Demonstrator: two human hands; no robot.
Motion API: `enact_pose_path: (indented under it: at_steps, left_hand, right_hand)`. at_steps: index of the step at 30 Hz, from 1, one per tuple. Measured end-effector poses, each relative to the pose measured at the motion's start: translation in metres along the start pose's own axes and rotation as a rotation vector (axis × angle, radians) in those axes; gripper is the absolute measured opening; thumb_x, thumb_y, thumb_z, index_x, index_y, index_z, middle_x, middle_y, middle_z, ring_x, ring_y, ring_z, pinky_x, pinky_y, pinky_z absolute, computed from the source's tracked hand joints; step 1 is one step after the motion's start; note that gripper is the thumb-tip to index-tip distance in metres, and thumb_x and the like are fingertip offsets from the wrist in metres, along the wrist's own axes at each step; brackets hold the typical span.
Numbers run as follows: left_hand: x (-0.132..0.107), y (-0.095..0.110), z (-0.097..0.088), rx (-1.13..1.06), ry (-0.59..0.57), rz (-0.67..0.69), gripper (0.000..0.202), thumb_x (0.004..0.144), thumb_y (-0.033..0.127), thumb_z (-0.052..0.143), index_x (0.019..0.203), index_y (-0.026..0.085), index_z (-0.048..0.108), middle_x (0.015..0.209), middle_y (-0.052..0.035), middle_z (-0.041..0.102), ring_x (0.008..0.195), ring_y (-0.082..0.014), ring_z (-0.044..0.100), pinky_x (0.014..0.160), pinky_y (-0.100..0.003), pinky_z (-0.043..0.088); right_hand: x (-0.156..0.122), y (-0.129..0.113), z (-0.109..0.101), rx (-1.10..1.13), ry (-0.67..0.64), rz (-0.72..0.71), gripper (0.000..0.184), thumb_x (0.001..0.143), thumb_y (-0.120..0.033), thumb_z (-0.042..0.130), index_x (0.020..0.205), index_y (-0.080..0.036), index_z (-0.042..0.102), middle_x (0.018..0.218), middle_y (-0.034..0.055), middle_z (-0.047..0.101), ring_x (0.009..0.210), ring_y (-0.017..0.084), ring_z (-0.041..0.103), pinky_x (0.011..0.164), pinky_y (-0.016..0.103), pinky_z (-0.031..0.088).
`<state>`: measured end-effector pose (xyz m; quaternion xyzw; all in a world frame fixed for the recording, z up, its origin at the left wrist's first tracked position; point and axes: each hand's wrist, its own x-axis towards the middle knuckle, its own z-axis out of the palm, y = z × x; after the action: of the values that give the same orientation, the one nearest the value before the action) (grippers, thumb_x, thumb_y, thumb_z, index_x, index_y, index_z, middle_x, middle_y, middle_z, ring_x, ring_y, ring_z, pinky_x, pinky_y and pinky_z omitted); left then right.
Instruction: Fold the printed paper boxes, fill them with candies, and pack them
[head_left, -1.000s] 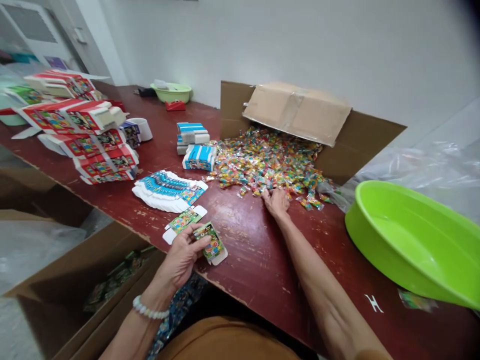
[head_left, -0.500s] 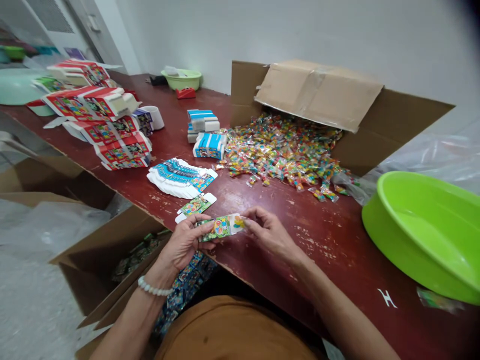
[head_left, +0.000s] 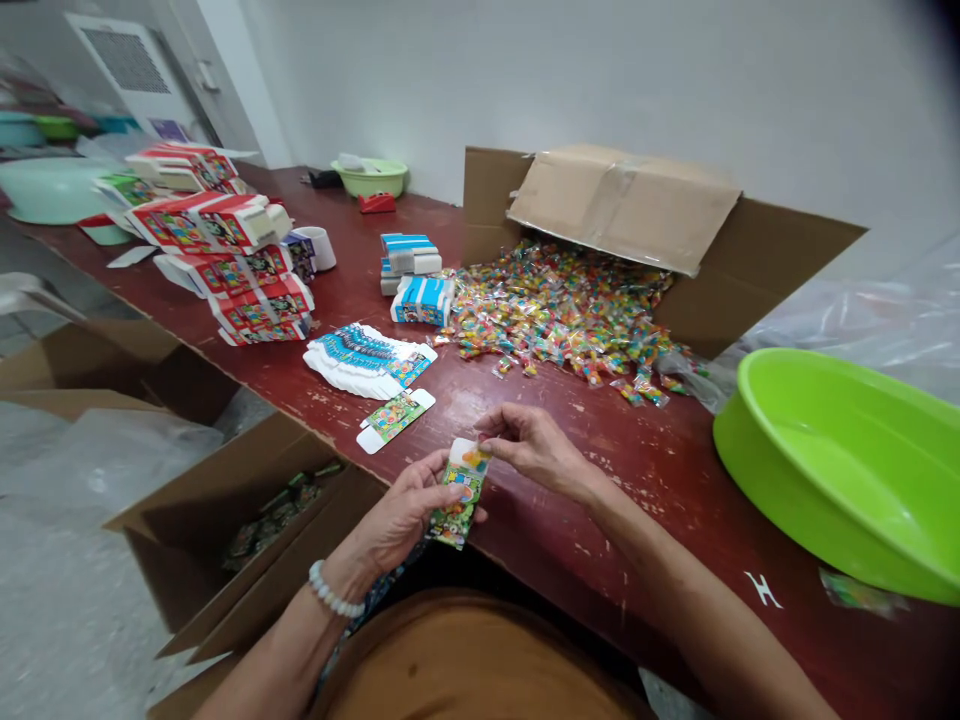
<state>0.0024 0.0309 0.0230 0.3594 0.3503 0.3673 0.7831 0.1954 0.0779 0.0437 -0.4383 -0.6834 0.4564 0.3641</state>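
My left hand (head_left: 405, 505) is closed around a small green printed candy box (head_left: 454, 522), thumb on its front, holding it at a slant over the table edge. The box's top end points up with its white flap showing. At that end my right hand (head_left: 534, 447) pinches a wrapped candy (head_left: 474, 458), yellow and orange in clear film. How far the candy is inside the box I cannot tell. Just beyond lies a flattened green box (head_left: 395, 414), beside a fanned stack of blue flat boxes (head_left: 360, 362).
A heap of wrapped candies (head_left: 555, 315) spills from a cardboard carton (head_left: 622, 205) on the dark red table (head_left: 570, 610). At right stands a green basin (head_left: 832, 470). Bundled red boxes (head_left: 217, 225) and blue bundles (head_left: 424, 300) stand left. An open carton (head_left: 172, 540) is below.
My left hand has turned the green box from nearly level to more upright, its open end upward. My right hand has stayed at that end with the candy. The view has shifted slightly.
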Motion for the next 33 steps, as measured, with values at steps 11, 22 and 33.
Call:
enact_pose_path:
  at_steps: [11,22,33]
  left_hand:
    - [0.001,0.009,0.009,-0.088,0.252,0.053,0.031,0.091,0.042,0.055,0.108,0.018,0.061,0.078,-0.0036,0.068,0.054,-0.0155,0.062,0.048,-0.030,0.056]
    - [0.008,-0.004,0.007,-0.011,0.290,0.120,0.047,0.084,0.054,0.063,0.112,0.015,0.065,0.075,-0.0043,0.071,0.052,-0.0154,0.061,0.045,-0.025,0.052]
    - [0.006,0.000,0.017,0.024,0.275,0.242,0.045,0.078,0.042,0.072,0.115,0.019,0.059,0.083,-0.0026,0.071,0.058,-0.0172,0.065,0.043,-0.025,0.054]
  right_hand:
    - [0.000,-0.005,0.015,0.150,0.099,-0.005,0.024,0.083,-0.031,0.062,0.104,-0.020,0.069,0.089,0.0024,0.072,0.070,0.013,0.060,0.065,0.027,0.046]
    - [-0.003,-0.009,0.030,0.208,0.091,0.121,0.026,0.076,-0.033,0.071,0.097,-0.019,0.067,0.076,-0.0020,0.062,0.061,0.010,0.052,0.056,0.023,0.042]
    - [-0.014,0.004,0.048,0.676,0.007,0.218,0.039,0.069,-0.046,0.083,0.097,-0.022,0.069,0.087,0.0014,0.068,0.065,0.013,0.059,0.057,0.023,0.048]
